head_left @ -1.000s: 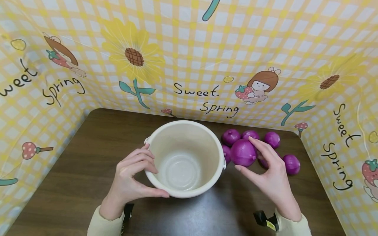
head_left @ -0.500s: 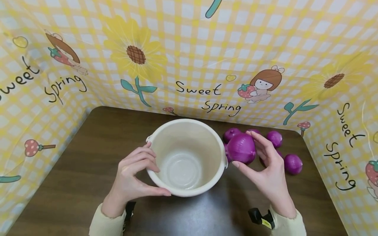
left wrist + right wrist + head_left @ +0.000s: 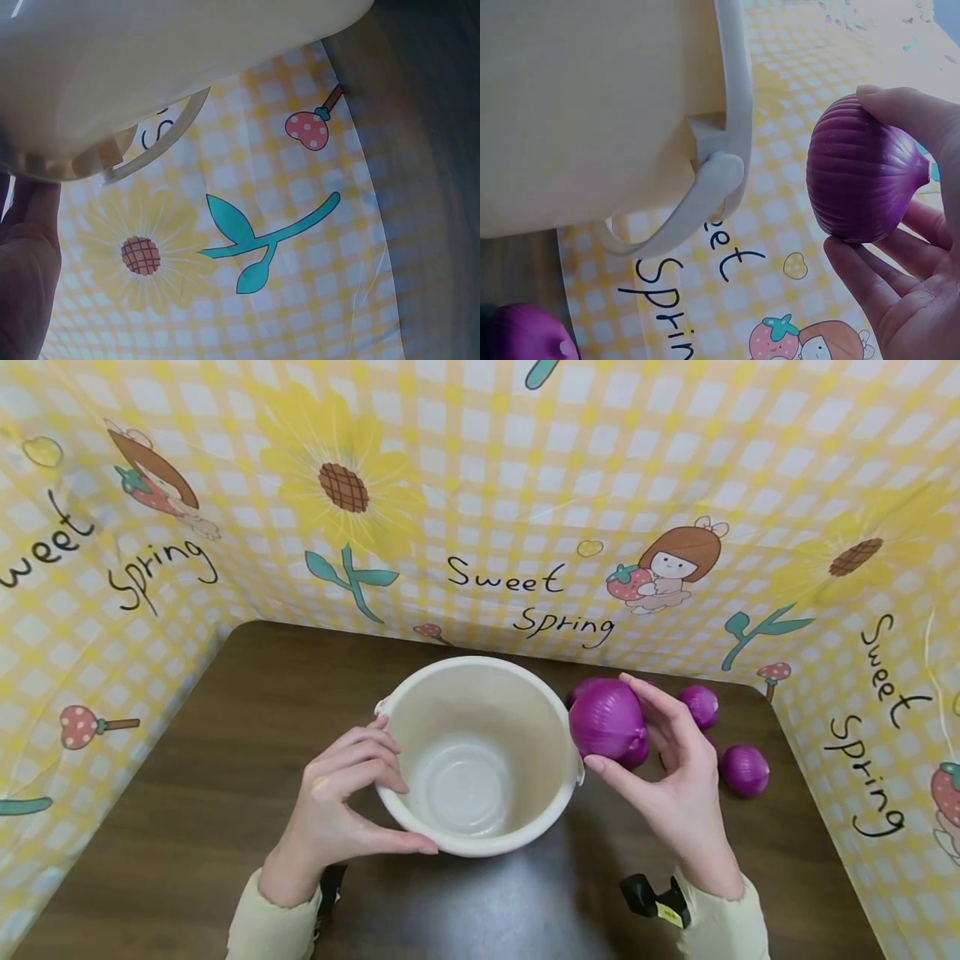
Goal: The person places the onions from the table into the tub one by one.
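Onion (image 3: 606, 720) pinched in the right hand (image 3: 681, 772), up just right of the bucket (image 3: 480, 710); left hand (image 3: 337, 802) grips its left rim, more onions (image 3: 746, 770) right on the worktop (image 3: 187, 777)!

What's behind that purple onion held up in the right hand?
In the head view, parts of other purple onions peek out past the held onion. It and the right hand cover the rest, so how many sit behind cannot be told.

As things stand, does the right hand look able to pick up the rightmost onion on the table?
Probably not: the right hand is taken up with the held onion. Nothing visible bars the rightmost onion, so a freed hand could likely take it.
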Demonstrator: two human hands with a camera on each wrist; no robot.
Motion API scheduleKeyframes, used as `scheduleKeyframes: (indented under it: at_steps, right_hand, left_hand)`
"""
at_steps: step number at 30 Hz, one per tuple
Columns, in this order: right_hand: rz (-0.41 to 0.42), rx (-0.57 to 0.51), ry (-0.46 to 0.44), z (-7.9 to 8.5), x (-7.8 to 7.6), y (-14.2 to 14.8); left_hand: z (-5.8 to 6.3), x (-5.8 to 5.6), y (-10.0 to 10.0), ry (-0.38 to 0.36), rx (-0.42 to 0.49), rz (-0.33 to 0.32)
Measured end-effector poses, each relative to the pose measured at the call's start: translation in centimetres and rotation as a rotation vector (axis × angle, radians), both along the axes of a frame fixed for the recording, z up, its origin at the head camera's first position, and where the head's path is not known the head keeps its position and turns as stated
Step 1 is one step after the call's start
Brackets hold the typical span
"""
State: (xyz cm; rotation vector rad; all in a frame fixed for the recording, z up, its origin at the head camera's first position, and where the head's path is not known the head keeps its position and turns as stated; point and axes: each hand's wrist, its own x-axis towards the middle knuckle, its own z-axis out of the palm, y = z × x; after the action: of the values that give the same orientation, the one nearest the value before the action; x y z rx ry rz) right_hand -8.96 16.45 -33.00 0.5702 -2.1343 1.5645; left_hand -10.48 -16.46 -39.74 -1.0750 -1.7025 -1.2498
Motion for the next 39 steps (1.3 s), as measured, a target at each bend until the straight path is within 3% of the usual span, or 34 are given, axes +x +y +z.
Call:
scheduleKeyframes:
  at_steps: [22,33,39]
  right_hand:
    - [0.141,-0.013,0.011,0.1,-0.6,-2.5]
    - [0.198,0.065,-0.058,-2.9,-1.2,-2.5]
    - [0.234,0.055,-0.054,-3.3,-1.2,-2.5]
  left_hand:
    - [-0.2,0.1,0.1,-0.012,-0.016,0.003]
    - [-0.1,0.1,0.1,-0.015,-0.014,0.000]
    - [-0.1,0.1,0.1,-0.004,-0.009,-0.003]
